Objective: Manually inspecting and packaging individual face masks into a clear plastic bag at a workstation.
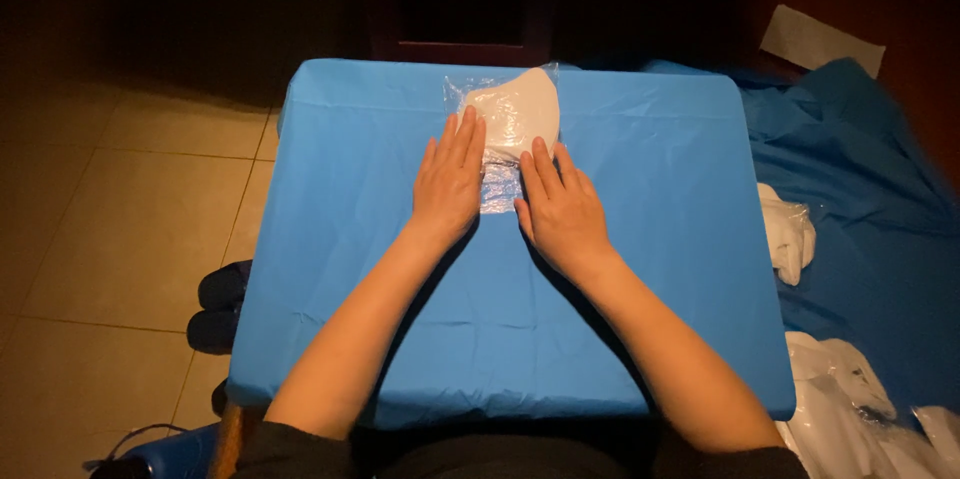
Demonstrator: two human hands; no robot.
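A clear plastic bag (505, 154) holding a white, curved fabric piece (520, 111) lies on the blue-covered table (640, 319), toward the far edge and about midway across, with both hands laid flat on its near end. Nearest the camera, both forearms reach out from dark sleeves over the bare blue cover. The left hand (449, 182) rests palm down, fingers straight and close together, their tips on the left side of the bag; it grips nothing. The right hand (562, 207) lies the same way, fingers slightly fanned over the bag's lower right part, pressing rather than grasping. To flatten the bag well, I judge the palms should stay low and press evenly, sliding outward so trapped air leaves and the film does not wrinkle. Off to the right, white cloth pieces (790, 234) lie on more blue sheeting (870, 169). Dark shoes (222, 304) stand on the tiled floor (120, 229) at left.
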